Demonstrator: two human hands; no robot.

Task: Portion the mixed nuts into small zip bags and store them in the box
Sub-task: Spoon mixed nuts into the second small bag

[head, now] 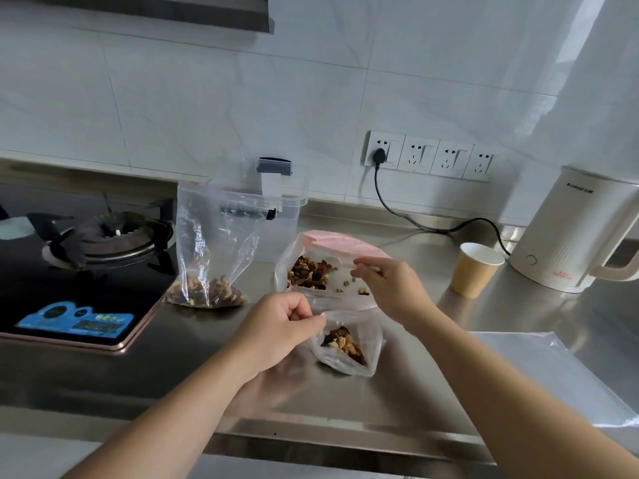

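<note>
We see the left hand pinching the top edge of the small zip bag, nuts sagging below the fingertips, while the right hand, fingers loosely curled, reaches into the pink-topped nut bag just behind it.

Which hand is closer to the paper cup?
Right. The right hand is just left of the paper cup; the left hand is farther left, holding the small bag.
</note>
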